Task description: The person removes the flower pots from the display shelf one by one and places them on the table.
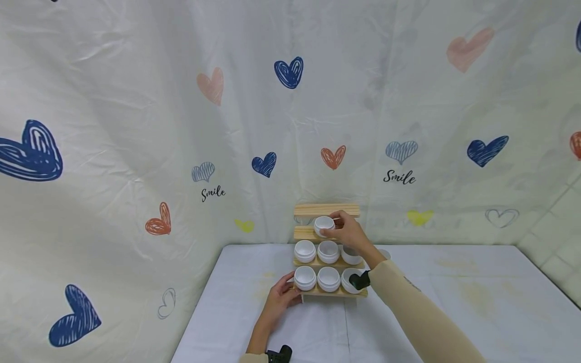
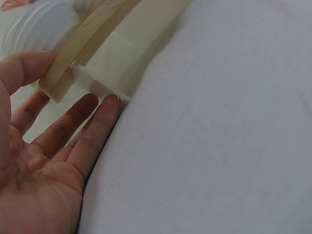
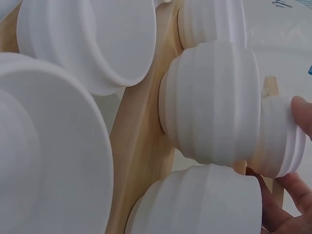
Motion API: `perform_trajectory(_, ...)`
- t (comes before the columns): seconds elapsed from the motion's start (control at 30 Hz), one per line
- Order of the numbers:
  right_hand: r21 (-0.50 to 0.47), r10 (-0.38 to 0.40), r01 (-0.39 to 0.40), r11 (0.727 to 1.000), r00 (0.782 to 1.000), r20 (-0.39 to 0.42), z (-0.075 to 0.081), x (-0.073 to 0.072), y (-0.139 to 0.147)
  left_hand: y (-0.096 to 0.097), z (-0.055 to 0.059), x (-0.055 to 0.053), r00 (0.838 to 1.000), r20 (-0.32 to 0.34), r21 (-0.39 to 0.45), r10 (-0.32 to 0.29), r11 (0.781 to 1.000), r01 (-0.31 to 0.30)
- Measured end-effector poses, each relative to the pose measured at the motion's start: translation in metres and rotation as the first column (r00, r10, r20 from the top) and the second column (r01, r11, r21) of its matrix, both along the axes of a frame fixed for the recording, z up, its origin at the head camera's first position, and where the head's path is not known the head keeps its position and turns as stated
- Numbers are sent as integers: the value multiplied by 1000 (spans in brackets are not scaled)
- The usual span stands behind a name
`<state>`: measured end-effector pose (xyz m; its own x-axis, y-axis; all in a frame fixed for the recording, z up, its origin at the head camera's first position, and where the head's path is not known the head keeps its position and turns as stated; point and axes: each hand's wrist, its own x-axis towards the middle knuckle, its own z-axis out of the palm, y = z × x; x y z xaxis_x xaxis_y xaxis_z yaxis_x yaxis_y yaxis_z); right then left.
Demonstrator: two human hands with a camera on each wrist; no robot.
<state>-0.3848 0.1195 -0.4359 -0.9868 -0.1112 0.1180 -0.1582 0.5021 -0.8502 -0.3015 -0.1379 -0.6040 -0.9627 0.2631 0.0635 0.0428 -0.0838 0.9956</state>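
The white cup [image 1: 324, 226], probably light, stiff and slick (perhaps brittle), seems best taken by its side wall; the right hand [image 1: 350, 233], partly closed, pinches it at the second-highest shelf [image 1: 302, 233] of the wooden stand [image 1: 327, 209], near the worktop [image 1: 499, 302]'s back edge. The left hand [image 1: 278, 298], loosely bent, grips the lowest shelf [image 1: 320, 293]'s left end.

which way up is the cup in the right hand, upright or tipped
Upright: in the head view, the white cup shows its open mouth facing up, like the cups below.
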Motion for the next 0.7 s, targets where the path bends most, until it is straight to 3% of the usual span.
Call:
perform_trajectory(0.27, -5, 0, 0, 1000, 999, 38, 3, 1, 1, 0, 2, 1, 1000, -1, 8, -4, 1000, 4)
perform_trajectory(0.7, -9, 6, -6, 1000, 1000, 23, 1, 1, 2, 1, 2, 1, 1000, 4, 3, 4, 1000, -4)
